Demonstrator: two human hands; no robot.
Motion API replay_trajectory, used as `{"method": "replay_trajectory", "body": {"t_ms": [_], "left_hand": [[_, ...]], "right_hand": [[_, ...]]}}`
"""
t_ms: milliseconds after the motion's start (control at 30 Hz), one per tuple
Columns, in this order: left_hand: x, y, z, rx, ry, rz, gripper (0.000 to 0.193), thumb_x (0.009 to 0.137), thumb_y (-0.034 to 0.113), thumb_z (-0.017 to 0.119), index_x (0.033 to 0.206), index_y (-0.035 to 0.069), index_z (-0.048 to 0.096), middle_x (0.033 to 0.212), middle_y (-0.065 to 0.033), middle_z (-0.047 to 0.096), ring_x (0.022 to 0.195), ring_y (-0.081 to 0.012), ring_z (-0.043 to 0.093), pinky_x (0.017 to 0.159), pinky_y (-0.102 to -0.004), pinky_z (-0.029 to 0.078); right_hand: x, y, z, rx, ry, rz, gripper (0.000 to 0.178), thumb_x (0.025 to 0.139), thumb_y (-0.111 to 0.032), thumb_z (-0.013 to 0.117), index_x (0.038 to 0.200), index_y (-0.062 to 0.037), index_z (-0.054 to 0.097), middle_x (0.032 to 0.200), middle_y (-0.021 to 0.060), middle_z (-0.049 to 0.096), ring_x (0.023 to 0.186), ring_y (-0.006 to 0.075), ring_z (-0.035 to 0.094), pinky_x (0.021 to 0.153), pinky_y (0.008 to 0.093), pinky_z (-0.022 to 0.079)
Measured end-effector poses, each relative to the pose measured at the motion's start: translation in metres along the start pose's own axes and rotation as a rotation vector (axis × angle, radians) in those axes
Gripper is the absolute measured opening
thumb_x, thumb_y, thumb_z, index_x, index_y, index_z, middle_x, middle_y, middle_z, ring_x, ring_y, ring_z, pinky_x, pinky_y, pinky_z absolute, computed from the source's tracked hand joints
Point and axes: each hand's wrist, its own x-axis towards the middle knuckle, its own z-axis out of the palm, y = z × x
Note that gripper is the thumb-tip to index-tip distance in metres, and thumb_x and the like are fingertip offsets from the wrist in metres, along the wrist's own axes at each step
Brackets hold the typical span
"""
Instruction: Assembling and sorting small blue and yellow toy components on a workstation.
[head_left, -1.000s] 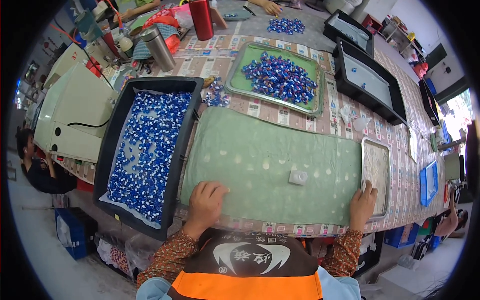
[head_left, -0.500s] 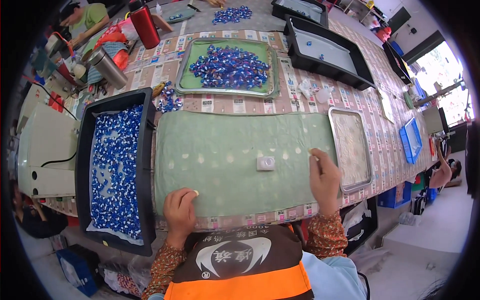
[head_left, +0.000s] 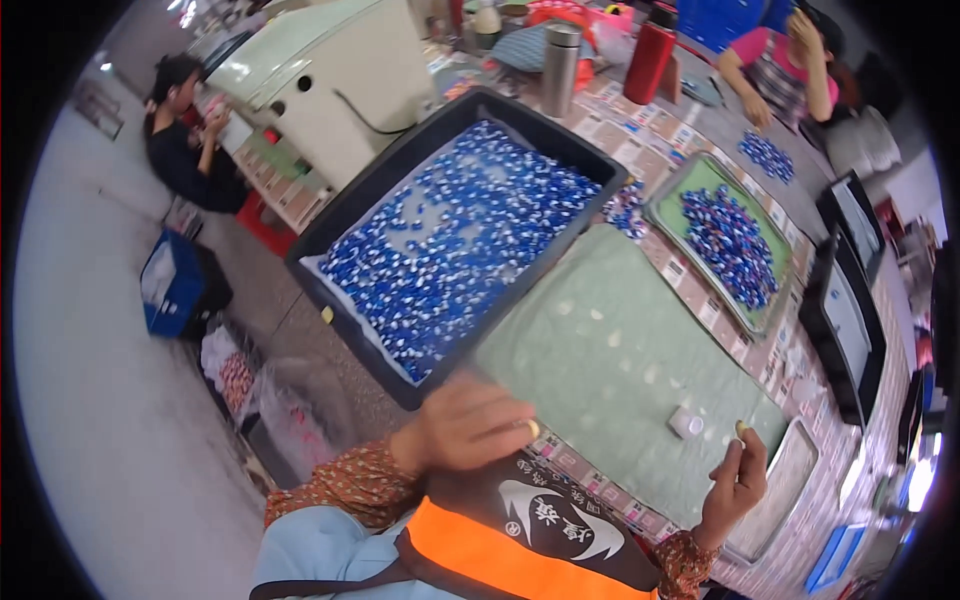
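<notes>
My left hand (head_left: 465, 425) hovers by the near edge of the table, next to the corner of a deep black tray (head_left: 540, 275). Its fingers are stretched out, slightly blurred, with nothing visible in them. Small blue-and-white pieces (head_left: 450, 230) cover most of the tray's pale lining. A green cloth (head_left: 620, 350) lies beside the tray, with pale spots across it. On the cloth stands a small white pot (head_left: 686, 423). My right hand (head_left: 735, 480) is near that pot, fingers loosely bent and apart. Something pale yellow sits at one fingertip of each hand, perhaps a finger cover.
A metal tray (head_left: 785, 490) lies right of the cloth. Beyond is a green-lined tray (head_left: 668, 218) of blue and reddish pieces (head_left: 730, 245). Black trays (head_left: 852, 385), a steel flask (head_left: 560, 70), a red flask (head_left: 650, 62) and a machine (head_left: 330, 75) stand around. Two people sit nearby.
The view has swung left, bringing the black tray to the middle. My left hand has risen off the cloth's near edge and straightened its fingers. My right hand stays near the pot.
</notes>
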Motion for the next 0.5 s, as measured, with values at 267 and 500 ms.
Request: {"method": "replay_trajectory", "body": {"t_ms": [267,500], "left_hand": [[-0.013,-0.105,-0.094,0.372,-0.230,-0.572,0.023,0.087,0.009,0.066,0.110,0.011,0.065,0.106,-0.0099,0.063,0.100,-0.0333,0.060,0.084,-0.0444,0.050],[-0.025,-0.144,-0.098,0.307,-0.840,-0.814,0.055,0.091,0.039,0.069,0.137,0.016,0.050,0.122,-0.0171,0.057,0.115,-0.0381,0.055,0.095,-0.0465,0.048]], "right_hand": [[0.000,-0.038,0.021,0.061,-0.097,-0.049,0.020,0.099,0.000,0.057,0.117,0.0032,0.065,0.103,0.0074,0.071,0.062,0.0020,0.051,0.049,0.0184,0.040],[-0.014,-0.048,0.058,0.028,-0.487,-0.299,0.019,0.091,0.008,0.063,0.108,0.0023,0.069,0.083,0.0066,0.069,0.054,0.0064,0.053,0.048,0.0217,0.041]]}}
